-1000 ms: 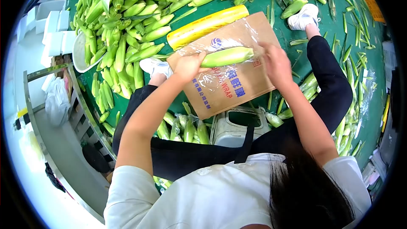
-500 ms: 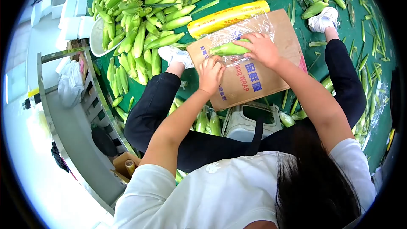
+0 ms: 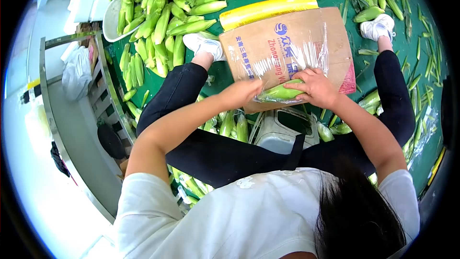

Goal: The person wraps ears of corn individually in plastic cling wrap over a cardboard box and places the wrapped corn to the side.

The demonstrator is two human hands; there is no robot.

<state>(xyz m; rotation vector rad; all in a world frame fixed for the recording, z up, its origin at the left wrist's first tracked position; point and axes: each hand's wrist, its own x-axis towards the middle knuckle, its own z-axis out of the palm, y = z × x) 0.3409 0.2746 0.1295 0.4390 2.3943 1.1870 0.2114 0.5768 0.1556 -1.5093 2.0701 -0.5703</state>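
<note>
The ear of corn (image 3: 280,94) is positioned over the near part of the cardboard box (image 3: 249,50). The right hand (image 3: 317,88) maintains a grip around the ear's right end. The left hand (image 3: 242,93) is curled at the left end; whether its grip is closed on anything cannot be determined. Wrinkled clear film (image 3: 310,57) covers part of the box. A yellow roll (image 3: 268,11) lies along the far edge.

Green corn (image 3: 279,93), brown cardboard (image 3: 336,26), yellow roll (image 3: 268,11)

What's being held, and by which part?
An ear of corn: the right hand holds its right end. The left hand is at its left end, grip unclear.
</note>
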